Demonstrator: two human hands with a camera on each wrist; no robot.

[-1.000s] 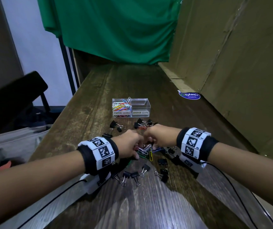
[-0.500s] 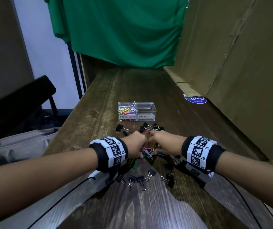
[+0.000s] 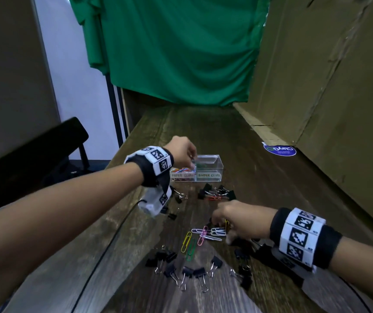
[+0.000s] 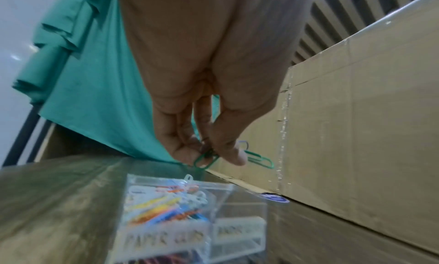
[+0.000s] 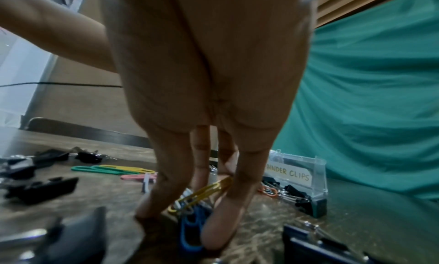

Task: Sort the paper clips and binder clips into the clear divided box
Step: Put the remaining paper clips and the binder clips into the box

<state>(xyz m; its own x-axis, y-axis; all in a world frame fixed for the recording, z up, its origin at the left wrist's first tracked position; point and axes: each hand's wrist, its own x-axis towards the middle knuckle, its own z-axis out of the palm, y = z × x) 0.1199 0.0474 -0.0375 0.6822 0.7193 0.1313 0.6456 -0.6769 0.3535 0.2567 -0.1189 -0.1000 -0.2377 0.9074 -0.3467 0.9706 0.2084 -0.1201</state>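
Note:
The clear divided box (image 3: 212, 162) stands mid-table; its left cell, labelled PAPER CLIPS (image 4: 164, 204), holds several coloured paper clips. My left hand (image 3: 192, 161) hovers just above that cell and pinches green paper clips (image 4: 206, 158) between thumb and fingertips. My right hand (image 3: 222, 227) is down on the table in the loose pile, fingers curled onto a yellow paper clip (image 5: 205, 190) and a blue one (image 5: 190, 228). More paper clips (image 3: 200, 237) in yellow, green, pink and white lie left of it. Black binder clips (image 3: 187, 271) are scattered nearer me.
Another cluster of black binder clips (image 3: 217, 193) with an orange clip sits in front of the box. A cardboard wall (image 3: 327, 98) runs along the table's right side, a green cloth (image 3: 176, 53) hangs at the far end, and a black chair (image 3: 34, 152) stands left.
My left hand left the pile and moved forward to above the box, carrying green paper clips. My right hand stayed at the pile, still working among the clips.

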